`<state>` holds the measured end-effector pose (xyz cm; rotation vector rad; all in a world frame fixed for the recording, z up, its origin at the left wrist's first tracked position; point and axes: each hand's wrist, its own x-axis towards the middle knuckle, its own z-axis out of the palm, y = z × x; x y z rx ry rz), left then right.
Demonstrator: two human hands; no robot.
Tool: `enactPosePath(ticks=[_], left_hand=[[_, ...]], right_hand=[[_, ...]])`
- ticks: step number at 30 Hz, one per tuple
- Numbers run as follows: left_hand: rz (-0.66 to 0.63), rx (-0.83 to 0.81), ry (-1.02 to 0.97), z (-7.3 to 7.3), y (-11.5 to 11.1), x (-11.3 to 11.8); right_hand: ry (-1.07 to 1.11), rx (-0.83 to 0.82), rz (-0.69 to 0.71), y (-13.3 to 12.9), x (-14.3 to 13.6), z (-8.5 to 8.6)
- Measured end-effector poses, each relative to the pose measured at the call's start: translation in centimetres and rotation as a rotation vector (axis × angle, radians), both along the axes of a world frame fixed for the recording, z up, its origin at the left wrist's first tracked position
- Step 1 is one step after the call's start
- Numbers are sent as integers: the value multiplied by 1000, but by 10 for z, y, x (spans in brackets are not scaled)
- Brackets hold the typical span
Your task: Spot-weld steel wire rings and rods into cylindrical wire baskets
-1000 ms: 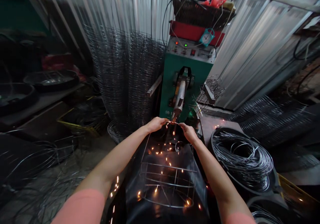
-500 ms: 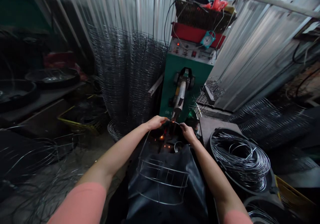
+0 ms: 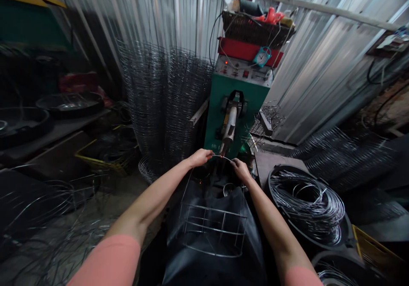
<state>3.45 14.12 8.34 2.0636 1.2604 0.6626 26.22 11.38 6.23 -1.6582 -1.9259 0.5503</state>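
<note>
My left hand [image 3: 202, 156] and my right hand [image 3: 240, 169] each pinch one side of a thin curved wire at the top of a wire frame [image 3: 221, 231]. Between them, the wire lies at the tip of the spot welder's upper electrode [image 3: 228, 132], with a small orange glow at the contact. Lower down, the rest of the frame hangs in front of a black apron [image 3: 214, 267]. My fingertips are small in view, their exact grip partly hidden. The green spot welder [image 3: 215, 103] stands straight ahead.
Tall stacks of wire mesh [image 3: 147, 107] stand left of the welder. To the right, a round black tub [image 3: 271, 179] holds coiled wires [image 3: 322, 205]. A yellow crate [image 3: 92, 162] and loose wires [image 3: 64, 243] lie at left. A teal clock [image 3: 262, 57] hangs on the welder.
The bright sparks below the electrode have mostly died out, leaving a faint glow. The lower wire frame has shifted slightly right; both hands keep their grip in nearly the same place.
</note>
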Motion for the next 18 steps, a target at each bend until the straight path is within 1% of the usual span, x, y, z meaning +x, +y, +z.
enactPosePath(ticks=[6,10,13,15,16,17,18], left_hand=[[12,-35,4,-2,-1,-4],[6,-77,1,-4,-1,1],[8,-124,3,-1,2,-2],[28,-118,-47,3,-5,-15],[62,-110,-102,4,-13,-26],[111,-110,-179,3,-25,-38],[175,-139,-266,-1,-43,-50]], right_hand=[[27,-15,-26,3,0,-1],[56,-38,-60,3,0,-2],[84,-67,-76,-3,1,-1],[114,-55,-72,-20,8,-1],[126,-34,-71,-34,16,-1],[131,-9,-77,-52,28,-2],[123,21,-99,-73,44,-4]])
